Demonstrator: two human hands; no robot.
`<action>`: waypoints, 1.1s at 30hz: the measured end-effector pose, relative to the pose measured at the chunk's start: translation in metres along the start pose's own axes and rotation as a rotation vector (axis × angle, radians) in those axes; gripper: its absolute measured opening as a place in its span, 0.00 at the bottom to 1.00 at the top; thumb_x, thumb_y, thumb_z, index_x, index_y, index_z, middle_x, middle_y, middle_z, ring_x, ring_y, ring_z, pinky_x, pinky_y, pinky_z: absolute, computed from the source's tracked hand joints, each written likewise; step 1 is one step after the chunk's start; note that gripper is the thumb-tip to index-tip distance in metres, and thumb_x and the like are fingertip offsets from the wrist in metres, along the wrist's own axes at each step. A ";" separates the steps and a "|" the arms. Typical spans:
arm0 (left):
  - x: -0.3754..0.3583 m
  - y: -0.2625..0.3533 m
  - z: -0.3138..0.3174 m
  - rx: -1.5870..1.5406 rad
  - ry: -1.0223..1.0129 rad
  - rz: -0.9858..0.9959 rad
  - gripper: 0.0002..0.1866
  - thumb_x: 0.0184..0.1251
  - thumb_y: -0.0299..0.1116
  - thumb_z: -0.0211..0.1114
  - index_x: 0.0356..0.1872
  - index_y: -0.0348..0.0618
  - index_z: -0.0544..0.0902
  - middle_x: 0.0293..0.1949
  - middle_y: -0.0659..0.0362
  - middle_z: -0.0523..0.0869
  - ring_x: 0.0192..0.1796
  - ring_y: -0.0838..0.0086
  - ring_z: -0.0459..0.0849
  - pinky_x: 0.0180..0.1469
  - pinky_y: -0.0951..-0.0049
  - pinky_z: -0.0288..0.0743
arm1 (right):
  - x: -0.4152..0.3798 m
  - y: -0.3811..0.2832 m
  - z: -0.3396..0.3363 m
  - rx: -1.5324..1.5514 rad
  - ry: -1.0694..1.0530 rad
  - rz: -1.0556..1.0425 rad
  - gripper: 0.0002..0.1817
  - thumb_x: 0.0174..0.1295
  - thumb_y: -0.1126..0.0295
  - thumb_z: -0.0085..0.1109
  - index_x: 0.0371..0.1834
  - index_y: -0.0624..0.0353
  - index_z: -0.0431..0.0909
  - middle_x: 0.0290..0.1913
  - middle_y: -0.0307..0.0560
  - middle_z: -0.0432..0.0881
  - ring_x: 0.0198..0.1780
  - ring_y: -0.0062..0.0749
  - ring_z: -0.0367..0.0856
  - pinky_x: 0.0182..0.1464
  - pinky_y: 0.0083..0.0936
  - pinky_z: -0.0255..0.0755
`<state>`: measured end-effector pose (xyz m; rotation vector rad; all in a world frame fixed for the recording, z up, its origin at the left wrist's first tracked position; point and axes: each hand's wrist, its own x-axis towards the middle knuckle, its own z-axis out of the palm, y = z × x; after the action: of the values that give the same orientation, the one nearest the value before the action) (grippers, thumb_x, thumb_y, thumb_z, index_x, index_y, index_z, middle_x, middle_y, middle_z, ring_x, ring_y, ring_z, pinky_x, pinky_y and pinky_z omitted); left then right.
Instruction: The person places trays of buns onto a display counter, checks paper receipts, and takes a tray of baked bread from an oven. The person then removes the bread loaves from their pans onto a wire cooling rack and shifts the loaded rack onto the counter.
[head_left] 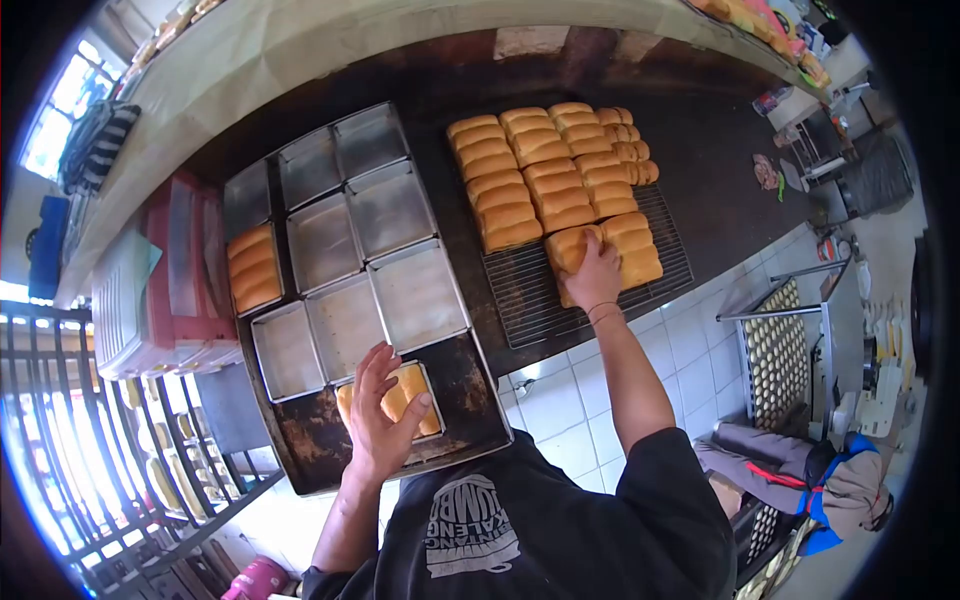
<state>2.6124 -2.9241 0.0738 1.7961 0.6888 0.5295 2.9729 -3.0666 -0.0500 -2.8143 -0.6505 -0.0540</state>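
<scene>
My right hand [596, 274] has its fingers curled over a golden bread loaf [568, 248] at the near edge of a black wire cooling rack [525, 310]. Beside that loaf, a ridged loaf [632, 245] lies against others of its kind, set in rows on the rack. My left hand [378, 420], fingers apart, hovers over a baked loaf [408, 390] in a metal tin at the near end of a dark baking tray [465, 380]. Part of this loaf is hidden behind the hand. Farther up the tray, another loaf [254, 268] sits in its tin.
Several bare metal loaf tins [325, 238] fill much of the tray. Stacked pink and white plastic crates [165, 280] stand to the left. Smaller rolls [628, 145] lie at the rack's far right corner. At right, a rack holds a tray of dough pieces [778, 350], near another person [790, 475].
</scene>
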 end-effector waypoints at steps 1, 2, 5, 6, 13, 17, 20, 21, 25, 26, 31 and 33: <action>-0.002 0.001 -0.004 -0.005 0.017 -0.014 0.35 0.58 0.27 0.70 0.68 0.36 0.68 0.69 0.49 0.67 0.62 0.59 0.76 0.61 0.63 0.72 | 0.001 -0.001 0.004 -0.045 -0.022 0.029 0.44 0.50 0.51 0.70 0.71 0.42 0.61 0.56 0.61 0.70 0.53 0.59 0.74 0.54 0.45 0.72; -0.005 0.001 -0.010 -0.009 0.035 -0.029 0.34 0.58 0.27 0.69 0.68 0.36 0.68 0.68 0.49 0.68 0.61 0.59 0.77 0.60 0.64 0.73 | 0.000 -0.003 0.008 -0.090 -0.045 0.057 0.43 0.52 0.50 0.68 0.71 0.40 0.60 0.57 0.60 0.69 0.53 0.60 0.73 0.54 0.45 0.72; -0.006 -0.010 -0.028 -0.020 0.108 -0.032 0.32 0.59 0.26 0.68 0.66 0.36 0.69 0.66 0.49 0.70 0.60 0.60 0.77 0.59 0.65 0.73 | -0.001 -0.004 0.002 -0.099 -0.106 0.017 0.46 0.51 0.45 0.69 0.72 0.45 0.58 0.59 0.61 0.67 0.55 0.62 0.72 0.55 0.48 0.70; -0.011 -0.017 -0.038 -0.021 0.147 -0.040 0.31 0.59 0.26 0.68 0.66 0.36 0.69 0.65 0.49 0.71 0.60 0.60 0.78 0.58 0.65 0.74 | -0.005 -0.011 -0.004 -0.142 -0.035 0.006 0.46 0.52 0.44 0.68 0.72 0.48 0.58 0.59 0.62 0.67 0.55 0.62 0.72 0.55 0.47 0.70; -0.029 -0.051 -0.109 -0.145 0.434 -0.229 0.28 0.62 0.23 0.65 0.64 0.37 0.71 0.60 0.49 0.75 0.57 0.62 0.79 0.54 0.69 0.75 | -0.150 -0.214 -0.093 0.292 -0.288 -0.984 0.36 0.48 0.52 0.73 0.60 0.53 0.73 0.61 0.58 0.71 0.56 0.53 0.73 0.58 0.45 0.69; -0.034 -0.057 -0.127 -0.137 0.409 -0.196 0.25 0.63 0.23 0.64 0.63 0.37 0.72 0.55 0.50 0.78 0.53 0.65 0.80 0.50 0.72 0.76 | -0.220 -0.262 -0.061 0.170 -0.386 -1.314 0.32 0.44 0.58 0.74 0.56 0.50 0.76 0.67 0.61 0.64 0.63 0.56 0.66 0.59 0.49 0.66; -0.038 -0.066 -0.134 -0.146 0.390 -0.198 0.24 0.64 0.23 0.64 0.61 0.37 0.74 0.52 0.50 0.79 0.49 0.67 0.80 0.48 0.73 0.76 | -0.225 -0.280 -0.060 0.015 -0.522 -1.331 0.29 0.46 0.60 0.72 0.55 0.51 0.76 0.68 0.63 0.62 0.63 0.58 0.66 0.59 0.48 0.66; -0.040 -0.069 -0.135 -0.148 0.377 -0.203 0.23 0.64 0.23 0.64 0.61 0.37 0.74 0.51 0.50 0.80 0.47 0.68 0.81 0.46 0.73 0.76 | -0.226 -0.284 -0.062 -0.040 -0.584 -1.325 0.28 0.47 0.61 0.71 0.54 0.51 0.77 0.68 0.64 0.62 0.62 0.58 0.66 0.58 0.47 0.67; -0.042 -0.072 -0.134 -0.142 0.289 -0.230 0.20 0.63 0.23 0.65 0.58 0.36 0.77 0.47 0.51 0.82 0.41 0.69 0.81 0.42 0.74 0.76 | -0.221 -0.286 -0.061 -0.067 -0.613 -1.332 0.25 0.49 0.65 0.69 0.53 0.51 0.77 0.67 0.64 0.63 0.61 0.58 0.67 0.57 0.45 0.68; -0.043 -0.072 -0.133 -0.134 0.255 -0.246 0.19 0.63 0.24 0.65 0.56 0.35 0.78 0.45 0.52 0.82 0.39 0.70 0.81 0.41 0.75 0.76 | -0.219 -0.283 -0.060 -0.046 -0.601 -1.343 0.24 0.49 0.66 0.68 0.52 0.51 0.76 0.67 0.63 0.63 0.61 0.57 0.67 0.57 0.44 0.69; -0.046 -0.082 -0.120 -0.044 0.107 -0.180 0.16 0.63 0.24 0.65 0.52 0.34 0.80 0.42 0.53 0.83 0.35 0.70 0.81 0.37 0.75 0.76 | -0.209 -0.261 -0.070 0.273 -0.605 -1.268 0.17 0.55 0.69 0.62 0.50 0.52 0.76 0.62 0.60 0.65 0.58 0.55 0.69 0.55 0.42 0.70; -0.047 -0.082 -0.112 -0.017 0.058 -0.149 0.15 0.62 0.24 0.65 0.51 0.34 0.81 0.41 0.54 0.84 0.34 0.70 0.81 0.36 0.75 0.76 | -0.208 -0.250 -0.076 0.371 -0.603 -1.225 0.15 0.57 0.70 0.60 0.49 0.52 0.76 0.61 0.60 0.66 0.57 0.54 0.69 0.55 0.42 0.70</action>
<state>2.4889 -2.8586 0.0294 1.7038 0.8482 0.4873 2.6783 -2.9570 0.0636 -1.6663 -2.1146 0.6209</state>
